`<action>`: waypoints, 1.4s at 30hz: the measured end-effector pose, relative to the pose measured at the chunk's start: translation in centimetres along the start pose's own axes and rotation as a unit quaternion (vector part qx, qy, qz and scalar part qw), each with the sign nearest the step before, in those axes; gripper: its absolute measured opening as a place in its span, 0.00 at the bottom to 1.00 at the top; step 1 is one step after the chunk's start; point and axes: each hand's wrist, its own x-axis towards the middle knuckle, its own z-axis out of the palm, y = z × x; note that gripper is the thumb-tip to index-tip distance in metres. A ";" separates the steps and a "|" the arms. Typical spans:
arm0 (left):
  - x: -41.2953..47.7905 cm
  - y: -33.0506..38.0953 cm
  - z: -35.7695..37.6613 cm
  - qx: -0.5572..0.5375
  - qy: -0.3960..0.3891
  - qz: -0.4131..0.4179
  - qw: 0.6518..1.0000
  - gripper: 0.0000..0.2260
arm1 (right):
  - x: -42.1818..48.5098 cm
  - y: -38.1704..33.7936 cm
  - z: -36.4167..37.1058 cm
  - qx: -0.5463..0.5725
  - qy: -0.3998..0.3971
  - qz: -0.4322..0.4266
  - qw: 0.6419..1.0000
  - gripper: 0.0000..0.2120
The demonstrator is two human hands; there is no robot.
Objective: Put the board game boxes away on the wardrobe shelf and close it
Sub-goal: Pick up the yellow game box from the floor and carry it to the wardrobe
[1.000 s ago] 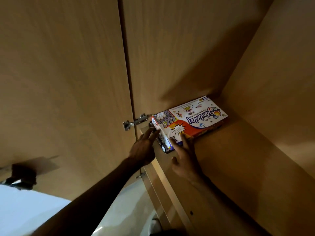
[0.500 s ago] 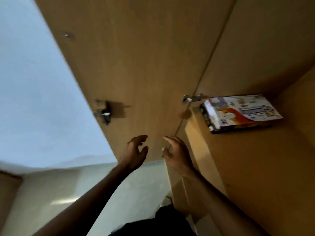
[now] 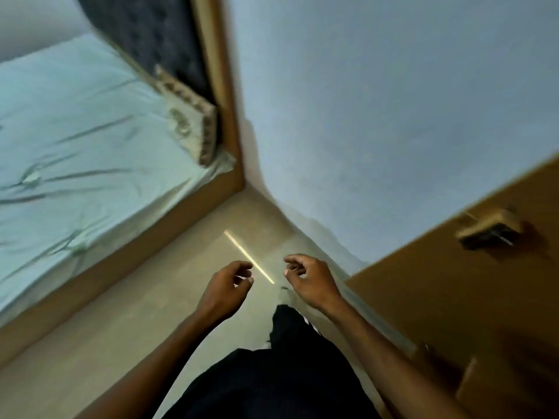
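Bed [image 3: 75, 140]: pale, creased sheet, wooden frame, far left. Your left hand [image 3: 223, 290]: fingers loosely curled, empty. Your right hand [image 3: 311, 281]: the same, empty, near the left. Wardrobe door [image 3: 453, 291]: flat brown wood-grain panel with 1 blocky handle [image 3: 487, 229], just right of your right hand, untouched. Board game boxes: out of view.

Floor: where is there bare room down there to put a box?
The floor is bare between the bed frame and the wall, ahead of both empty hands, left hand and right hand. It is tight by the wardrobe door on the right.
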 end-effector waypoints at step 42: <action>-31.2 -46.9 -51.4 -0.396 0.746 -0.313 0.435 0.08 | -7.2 -54.3 80.9 -0.224 -0.603 -0.408 0.648 0.10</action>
